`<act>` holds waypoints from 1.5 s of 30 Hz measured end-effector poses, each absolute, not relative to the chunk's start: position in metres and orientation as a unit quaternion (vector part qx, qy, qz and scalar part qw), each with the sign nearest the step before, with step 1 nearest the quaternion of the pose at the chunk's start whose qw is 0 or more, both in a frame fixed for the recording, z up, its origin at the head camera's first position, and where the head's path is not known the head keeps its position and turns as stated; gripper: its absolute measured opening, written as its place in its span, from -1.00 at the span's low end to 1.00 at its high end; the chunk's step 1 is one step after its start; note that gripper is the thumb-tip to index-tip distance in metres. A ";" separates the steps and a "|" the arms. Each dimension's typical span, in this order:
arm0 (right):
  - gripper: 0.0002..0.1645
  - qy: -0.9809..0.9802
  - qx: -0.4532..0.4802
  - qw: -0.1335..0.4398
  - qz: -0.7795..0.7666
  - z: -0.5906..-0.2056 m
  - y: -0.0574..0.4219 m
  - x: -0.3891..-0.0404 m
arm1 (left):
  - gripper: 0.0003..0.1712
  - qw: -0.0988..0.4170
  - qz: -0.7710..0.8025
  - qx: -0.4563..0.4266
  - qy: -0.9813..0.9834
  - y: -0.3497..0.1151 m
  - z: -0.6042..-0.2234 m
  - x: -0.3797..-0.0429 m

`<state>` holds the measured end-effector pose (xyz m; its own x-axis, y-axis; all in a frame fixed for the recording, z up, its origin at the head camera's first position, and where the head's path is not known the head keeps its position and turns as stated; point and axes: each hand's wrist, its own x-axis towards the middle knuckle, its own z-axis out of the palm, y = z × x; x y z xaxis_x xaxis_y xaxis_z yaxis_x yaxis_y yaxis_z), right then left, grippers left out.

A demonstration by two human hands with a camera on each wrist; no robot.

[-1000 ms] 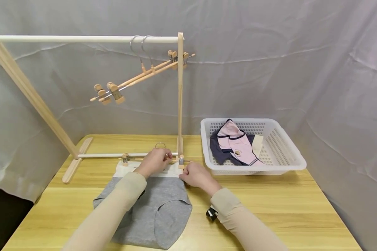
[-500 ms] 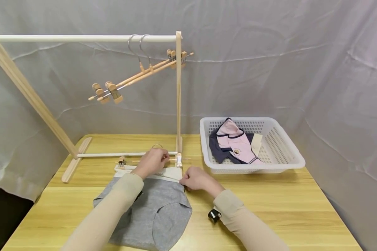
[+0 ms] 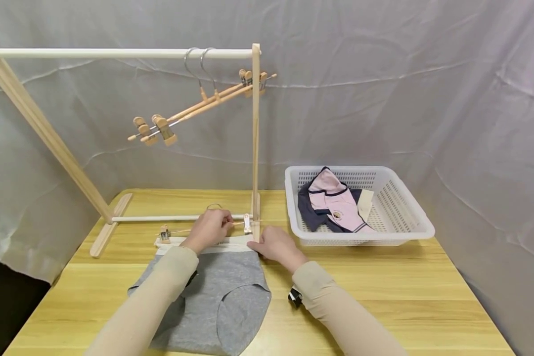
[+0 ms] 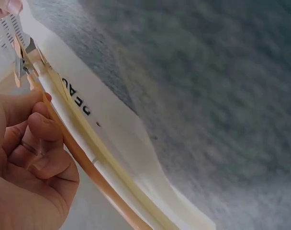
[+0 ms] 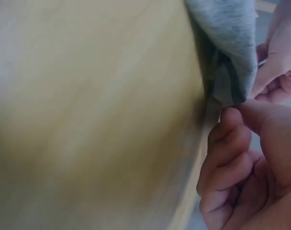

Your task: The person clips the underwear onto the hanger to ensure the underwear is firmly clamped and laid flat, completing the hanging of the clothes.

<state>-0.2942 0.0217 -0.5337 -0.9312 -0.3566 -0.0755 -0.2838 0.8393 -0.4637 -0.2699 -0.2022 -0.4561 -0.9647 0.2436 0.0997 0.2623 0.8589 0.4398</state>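
Grey underpants [image 3: 218, 291] with a white waistband [image 3: 236, 243] lie flat on the table. Along the waistband runs a clip hanger [image 3: 182, 231]; its left clip [image 3: 165, 234] sits at the waistband's left corner and its right clip [image 3: 247, 224] just above the right end. My left hand [image 3: 211, 230] pinches the hanger's wooden rod [image 4: 93, 172] between thumb and curled fingers. With thumb and forefinger, my right hand [image 3: 277, 245] pinches the waistband's right corner. Dark lettering shows on the band in the left wrist view.
Behind the underpants stands a wooden rack [image 3: 255, 148] with a white top rail [image 3: 115, 53]. Two empty clip hangers [image 3: 213, 101] hang from that rail. At the right, a white basket [image 3: 405, 202] holds pink and dark clothes [image 3: 338, 202]. Grey cloth surrounds the table.
My left hand and the hanger have shifted a little left. The right hand dipped with the waistband corner below the right clip, then came back up and left, close to it.
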 end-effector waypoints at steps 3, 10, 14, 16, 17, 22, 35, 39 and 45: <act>-0.37 0.957 -0.167 0.078 -0.224 -0.504 0.014 -0.278 | -0.91 0.020 -0.225 -0.125 -0.966 -0.207 -0.456 -0.270; -0.60 0.960 -0.174 0.065 -0.208 -0.456 -0.008 -0.259 | -0.91 0.025 -0.223 -0.108 -0.969 -0.220 -0.455 -0.270; -0.57 0.964 -0.167 0.065 -0.198 -0.460 -0.017 -0.268 | -0.91 0.020 -0.225 -0.093 -0.970 -0.228 -0.454 -0.268; -0.50 0.966 -0.162 0.070 -0.189 -0.461 -0.022 -0.273 | -0.92 0.017 -0.226 -0.088 -0.970 -0.232 -0.452 -0.268; -0.47 0.967 -0.161 0.069 -0.185 -0.462 -0.025 -0.275 | -0.91 0.017 -0.224 -0.087 -0.971 -0.233 -0.452 -0.268; -0.35 0.971 -0.147 0.066 -0.175 -0.465 -0.040 -0.282 | -0.90 0.008 -0.217 -0.069 -0.974 -0.239 -0.450 -0.267; -0.45 0.954 -0.124 0.116 -0.246 -0.468 -0.049 -0.293 | -0.92 -0.035 -0.225 -0.092 -0.969 -0.246 -0.450 -0.273; -0.57 0.938 -0.124 0.139 -0.294 -0.466 -0.046 -0.291 | -0.77 -0.053 -0.245 -0.107 -0.962 -0.247 -0.449 -0.278; -0.68 0.907 -0.124 0.157 -0.370 -0.468 -0.045 -0.292 | -0.78 -0.066 -0.274 -0.115 -0.953 -0.242 -0.449 -0.282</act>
<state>-0.2916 -0.0449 -0.4679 -0.9199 -0.3410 -0.1939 -0.1085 0.6961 -0.7097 -0.2816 -0.2421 -0.4488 -0.9648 0.2556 -0.0622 0.1835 0.8232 0.5372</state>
